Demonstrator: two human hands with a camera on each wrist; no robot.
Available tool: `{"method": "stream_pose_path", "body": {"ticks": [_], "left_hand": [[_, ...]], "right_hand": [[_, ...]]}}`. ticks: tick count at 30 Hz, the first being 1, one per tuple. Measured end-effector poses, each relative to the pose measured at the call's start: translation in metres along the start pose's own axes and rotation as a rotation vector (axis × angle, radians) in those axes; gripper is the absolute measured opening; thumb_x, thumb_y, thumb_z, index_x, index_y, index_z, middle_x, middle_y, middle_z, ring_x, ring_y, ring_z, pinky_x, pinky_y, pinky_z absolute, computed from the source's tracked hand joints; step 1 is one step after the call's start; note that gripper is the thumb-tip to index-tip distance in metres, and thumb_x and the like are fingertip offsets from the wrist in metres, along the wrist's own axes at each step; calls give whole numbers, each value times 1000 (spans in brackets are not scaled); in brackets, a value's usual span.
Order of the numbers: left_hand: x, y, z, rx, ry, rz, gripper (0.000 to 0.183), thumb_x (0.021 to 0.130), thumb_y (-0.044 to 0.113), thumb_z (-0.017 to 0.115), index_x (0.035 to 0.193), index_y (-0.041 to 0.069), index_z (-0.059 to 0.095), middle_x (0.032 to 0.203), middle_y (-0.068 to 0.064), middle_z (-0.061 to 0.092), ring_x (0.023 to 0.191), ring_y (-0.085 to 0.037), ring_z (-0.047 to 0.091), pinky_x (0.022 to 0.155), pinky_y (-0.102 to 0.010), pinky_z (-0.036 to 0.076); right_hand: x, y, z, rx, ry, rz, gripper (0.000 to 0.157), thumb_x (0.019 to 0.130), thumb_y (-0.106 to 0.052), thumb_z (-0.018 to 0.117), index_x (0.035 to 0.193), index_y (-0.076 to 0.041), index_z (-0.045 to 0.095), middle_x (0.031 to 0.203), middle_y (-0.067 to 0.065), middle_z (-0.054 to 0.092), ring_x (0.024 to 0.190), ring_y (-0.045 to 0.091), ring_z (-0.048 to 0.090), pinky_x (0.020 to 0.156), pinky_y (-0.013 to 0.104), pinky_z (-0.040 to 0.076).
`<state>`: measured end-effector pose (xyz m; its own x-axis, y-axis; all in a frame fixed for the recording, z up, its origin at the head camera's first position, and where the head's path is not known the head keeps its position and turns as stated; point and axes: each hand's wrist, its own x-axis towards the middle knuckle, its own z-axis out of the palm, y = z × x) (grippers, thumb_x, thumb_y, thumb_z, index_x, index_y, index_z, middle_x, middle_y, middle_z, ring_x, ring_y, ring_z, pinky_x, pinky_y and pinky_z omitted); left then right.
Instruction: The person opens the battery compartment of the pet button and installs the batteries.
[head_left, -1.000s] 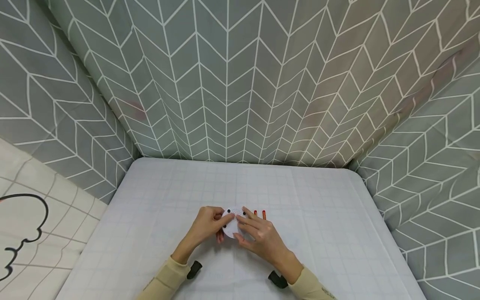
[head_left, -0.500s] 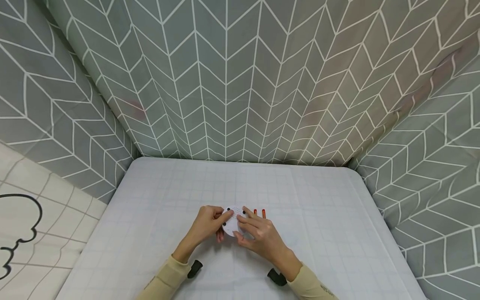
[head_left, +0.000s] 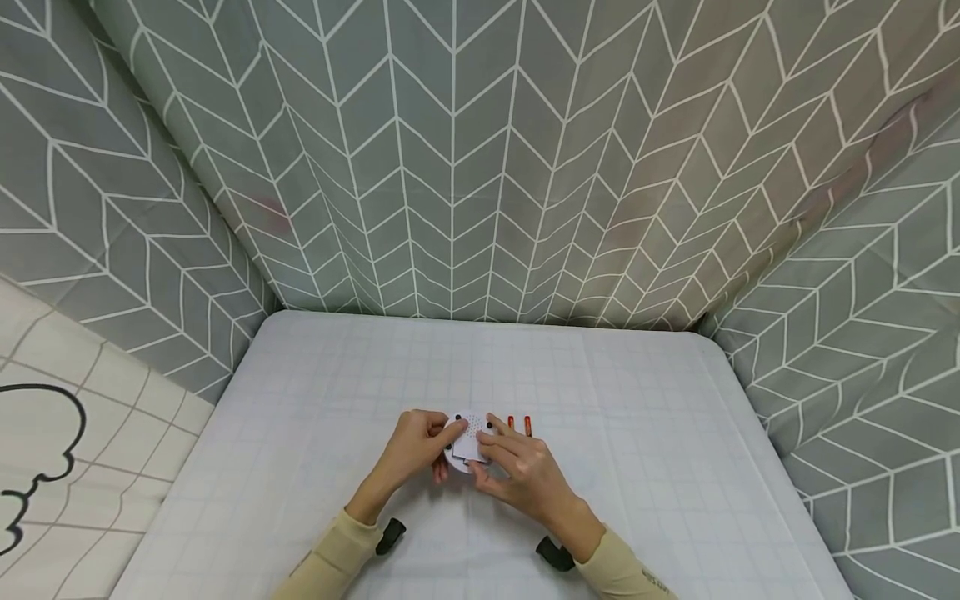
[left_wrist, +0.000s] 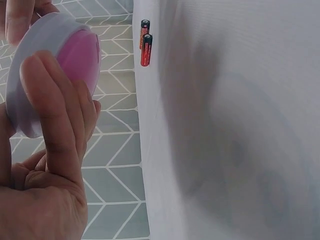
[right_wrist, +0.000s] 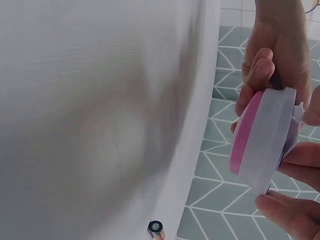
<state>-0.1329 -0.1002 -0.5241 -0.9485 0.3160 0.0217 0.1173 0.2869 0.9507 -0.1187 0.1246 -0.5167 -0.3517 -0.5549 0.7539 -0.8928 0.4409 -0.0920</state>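
A round white device with a pink front (right_wrist: 247, 132) is held above the table, its back with small holes facing up in the head view. My left hand (head_left: 418, 442) grips its left side, thumb on the back and fingers round the edge; the left wrist view shows those fingers along the white rim (left_wrist: 42, 37). On the back, a flat white battery cover (head_left: 467, 451) stands tilted, a dark gap along its near edge. My right hand (head_left: 522, 472) holds that cover at its right side, fingertips partly hiding it. Further right lie two red-and-black batteries (head_left: 528, 427).
The white cloth-covered table (head_left: 637, 467) stretches around the hands. Grey patterned curtains (head_left: 487, 167) hang behind it and at both sides. A black wrist-worn piece (head_left: 390, 537) sits at the left wrist, and another black piece (head_left: 555, 554) at the right.
The battery cover, flush with the back of the device before, has come up at its near edge, showing a dark gap. Both hands stay in nearly the same place.
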Motion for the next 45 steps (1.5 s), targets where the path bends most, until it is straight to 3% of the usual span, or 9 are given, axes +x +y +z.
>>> {"method": "stream_pose_path", "body": {"ticks": [3,9,13,22,28,45], "left_hand": [[1,1,0,-6,6,-10,45,105,38,67,72,8,67,48,-3,63,36,-21,62,41,-57,55],[1,3,-2,-13,17,-13,45,105,37,67,72,7,65,48,-3,63,37,-22,63,42,-59,55],[1,4,-3,-18,17,-7,44,105,37,67,73,7,65,49,-2,63,37,-22,63,43,-60,55],[1,4,-3,-31,16,-5,46,105,38,68,71,7,63,48,-2,63,37,-22,63,42,-59,55],[2,3,-3,-40,19,-5,47,104,37,68,69,7,60,48,-3,63,36,-21,62,42,-59,55],[2,5,-2,-44,27,-13,50,104,37,69,67,7,55,48,-2,62,37,-20,62,43,-60,55]], "right_hand": [[1,0,-1,-4,-15,21,17,84,-16,83,89,-1,78,101,13,81,105,37,78,82,38,67],[2,1,-3,25,-30,105,37,76,-28,97,98,-5,78,108,7,79,113,33,76,86,37,66],[3,2,-3,42,-13,130,35,76,-28,97,99,-7,80,109,5,79,115,30,75,88,37,65],[6,0,-3,105,23,100,24,81,-19,92,97,-6,79,106,6,79,110,29,74,90,35,64],[7,-1,-4,131,34,90,27,78,-16,94,96,-7,76,100,2,76,100,25,70,88,31,61],[3,-3,-3,276,48,140,29,79,-14,94,100,-10,74,97,-1,74,100,23,67,92,27,57]]}}
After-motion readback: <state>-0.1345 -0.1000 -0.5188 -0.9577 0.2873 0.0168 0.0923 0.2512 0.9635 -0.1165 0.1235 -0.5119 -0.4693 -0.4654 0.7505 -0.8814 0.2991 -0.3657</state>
